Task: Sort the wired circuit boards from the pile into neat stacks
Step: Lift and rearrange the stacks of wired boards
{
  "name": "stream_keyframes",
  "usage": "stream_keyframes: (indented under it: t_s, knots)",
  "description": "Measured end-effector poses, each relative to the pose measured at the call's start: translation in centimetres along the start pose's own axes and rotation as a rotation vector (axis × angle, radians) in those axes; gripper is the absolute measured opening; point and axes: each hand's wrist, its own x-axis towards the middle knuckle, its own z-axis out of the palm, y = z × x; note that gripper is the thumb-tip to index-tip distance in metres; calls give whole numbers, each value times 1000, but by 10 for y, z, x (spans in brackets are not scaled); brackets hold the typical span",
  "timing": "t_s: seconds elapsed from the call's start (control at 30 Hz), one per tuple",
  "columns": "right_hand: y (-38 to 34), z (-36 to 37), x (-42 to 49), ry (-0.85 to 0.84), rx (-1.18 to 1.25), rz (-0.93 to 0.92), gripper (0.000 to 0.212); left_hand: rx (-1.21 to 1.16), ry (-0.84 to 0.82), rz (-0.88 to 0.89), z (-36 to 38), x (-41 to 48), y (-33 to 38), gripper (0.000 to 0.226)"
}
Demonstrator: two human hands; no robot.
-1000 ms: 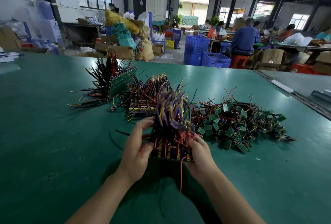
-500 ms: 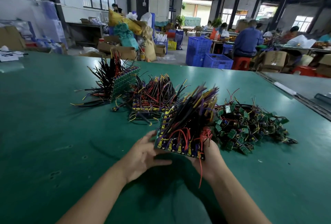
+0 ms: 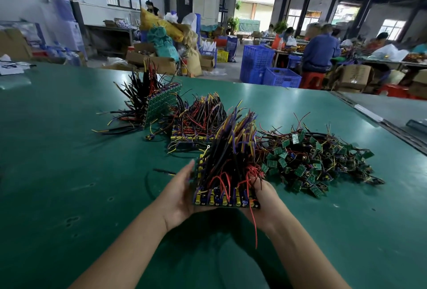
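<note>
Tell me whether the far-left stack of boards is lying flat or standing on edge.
Standing on edge. The far-left stack shows its green board face upright above the table, wires sticking out sideways.

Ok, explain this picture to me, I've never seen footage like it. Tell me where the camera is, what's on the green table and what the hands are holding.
There is no machine here: a person works with bare hands. The one camera sits on their head, looking forward and down. The left hand lies with straight fingers against one side of a bundle of wired circuit boards. The right hand grips the other side, and the wires stick upward. On the green table, to the right, lies the loose pile of small green boards and tangled wires. Further back are a flat stack and an upright stack standing on edge.
</note>
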Motion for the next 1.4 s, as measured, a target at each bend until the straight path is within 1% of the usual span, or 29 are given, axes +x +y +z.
stream_keyframes:
  t_s: [0.03,0.13,0.27,0.37,0.4,0.5,0.57,0.63,0.73,0.77,0.8,0.83,0.87,0.93,1.0,1.07,1.13,1.17,1.23,1.27,1.33,1.4]
  knots:
    - [0,1,-2,-15,-20,-1,23,33,38,-2,1,1,-1,45]
    - [1,6,-5,-43,-65,3,23,119,72,20,1,3,-3,51]
    - [2,11,-8,-60,-18,46,21,56,135,17,4,2,-3,63]
    - [2,13,-9,-93,-36,70,17,66,266,67,8,2,-6,69]
    - [1,11,-9,-107,-52,74,18,68,297,75,9,2,-6,68]
    - [-2,4,-6,-149,-82,82,17,70,358,76,10,3,-6,50]
    - [-3,0,-6,-173,-58,76,20,33,348,78,10,3,-5,45]
    - [-6,-4,-3,-208,8,64,22,-20,295,87,10,0,-4,44]
    - [-4,-9,-2,-260,102,123,40,-43,266,105,13,-4,-5,45]
    - [-2,-9,-1,-286,80,139,40,-43,280,108,15,-6,-5,44]
    - [0,-8,0,-306,24,139,34,-38,306,111,16,-6,-5,44]
    - [2,-5,-1,-303,-54,122,26,-22,333,119,17,-7,-4,46]
    - [3,-3,-2,-296,-115,104,24,3,361,135,18,-7,-5,47]
    - [6,-2,-1,-276,-144,85,32,67,430,148,20,-6,-6,50]
    - [5,0,-1,-263,-109,65,32,114,476,150,20,-6,-7,53]
    - [5,2,-3,-254,-91,26,24,158,479,161,19,-7,-7,56]
    - [8,3,-5,-239,-136,-68,22,189,463,142,20,-9,-4,67]
    - [11,2,-3,-222,-167,-116,25,194,463,130,20,-10,-4,70]
    - [16,4,-2,-164,-170,-148,33,194,471,124,17,-10,-1,67]
    - [19,4,-1,-138,-166,-152,33,191,470,123,15,-10,1,66]
    - [23,4,2,-110,-172,-132,41,203,446,122,13,-12,3,68]
    - [25,2,7,-132,-152,-115,40,227,431,119,11,-15,3,70]
